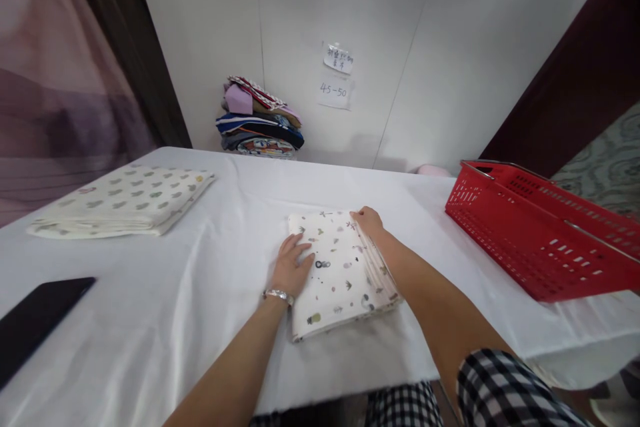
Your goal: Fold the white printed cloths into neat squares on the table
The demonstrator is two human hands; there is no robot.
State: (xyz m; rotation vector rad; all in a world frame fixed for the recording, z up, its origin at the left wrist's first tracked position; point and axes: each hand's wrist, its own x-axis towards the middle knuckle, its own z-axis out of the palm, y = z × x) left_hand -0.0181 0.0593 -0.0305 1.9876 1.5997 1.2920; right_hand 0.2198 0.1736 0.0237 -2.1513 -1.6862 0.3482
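White panelled wall (450, 47), dark curtain (55, 80) perhaps, white-clothed table (150, 320).

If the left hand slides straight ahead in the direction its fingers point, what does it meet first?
Probably the right hand: the left hand lies on the folded cloth, fingers pointing up and right across it.

Lower paper note (334, 91) on the white wall (450, 47): handwritten "45-50". Upper paper note (339, 58) above it has handwritten characters, too small to read.
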